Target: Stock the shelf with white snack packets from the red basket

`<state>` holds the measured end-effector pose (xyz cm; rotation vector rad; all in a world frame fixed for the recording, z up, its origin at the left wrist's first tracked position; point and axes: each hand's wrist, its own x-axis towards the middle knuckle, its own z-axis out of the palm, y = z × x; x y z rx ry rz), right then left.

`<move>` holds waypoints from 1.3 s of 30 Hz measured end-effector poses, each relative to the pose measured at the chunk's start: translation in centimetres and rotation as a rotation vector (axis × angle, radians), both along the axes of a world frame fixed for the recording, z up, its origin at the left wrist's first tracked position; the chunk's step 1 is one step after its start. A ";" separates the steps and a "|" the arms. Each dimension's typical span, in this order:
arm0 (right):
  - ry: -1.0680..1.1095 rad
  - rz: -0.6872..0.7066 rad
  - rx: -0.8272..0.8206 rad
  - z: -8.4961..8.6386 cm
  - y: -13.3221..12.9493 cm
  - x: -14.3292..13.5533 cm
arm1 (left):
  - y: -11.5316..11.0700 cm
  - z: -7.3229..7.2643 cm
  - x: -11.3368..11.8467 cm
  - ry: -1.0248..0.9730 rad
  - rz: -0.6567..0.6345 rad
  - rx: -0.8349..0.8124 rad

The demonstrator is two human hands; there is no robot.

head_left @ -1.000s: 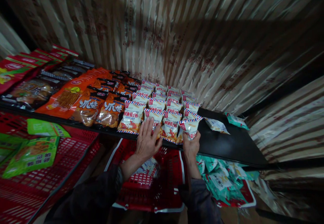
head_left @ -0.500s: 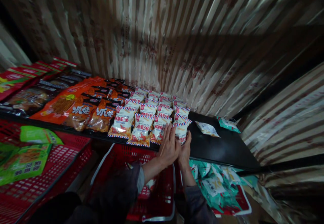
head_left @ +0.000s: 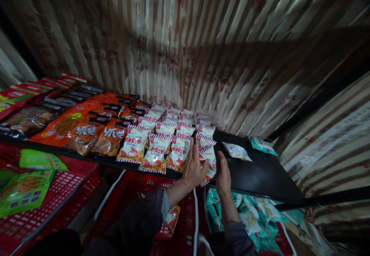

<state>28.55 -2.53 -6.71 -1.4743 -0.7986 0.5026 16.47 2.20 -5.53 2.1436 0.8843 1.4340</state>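
Observation:
Rows of small white snack bags point(head_left: 155, 154) with striped edges stand on the black shelf point(head_left: 254, 177). My left hand point(head_left: 194, 167) lies open against the front bags, its fingers stretched upward, beside the rightmost front bag point(head_left: 208, 159). To the right of that bag, my right hand point(head_left: 224, 173) is raised with its fingers extended and nothing in it. The front bag sits between both hands, a gap showing between it and my right hand. A single white bag point(head_left: 237, 151) lies flat further right, near a teal bag point(head_left: 262, 145).
Orange bags point(head_left: 85, 132) and dark and red packs fill the shelf's left part. Below are red baskets point(head_left: 65, 186): the left one has green packs point(head_left: 27, 194), the middle one a few bags, the right one teal bags point(head_left: 254, 217). A corrugated curtain point(head_left: 179, 48) hangs behind.
My right hand has moved right, away from the front bag it was touching. That bag now sits further forward. My left hand stays beside it. The view has shifted slightly.

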 end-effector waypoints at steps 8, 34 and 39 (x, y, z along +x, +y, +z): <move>0.018 -0.137 -0.043 -0.1 1.2 -2.9 | 1.1 0.3 0.8 -0.035 0.058 -0.061; -0.026 -0.050 -0.004 5.6 10.3 6.6 | 3.7 8.0 -3.6 0.186 -0.119 -0.517; 0.191 -0.064 -0.057 6.1 16.0 7.9 | 12.1 12.2 0.5 0.006 -0.100 -0.837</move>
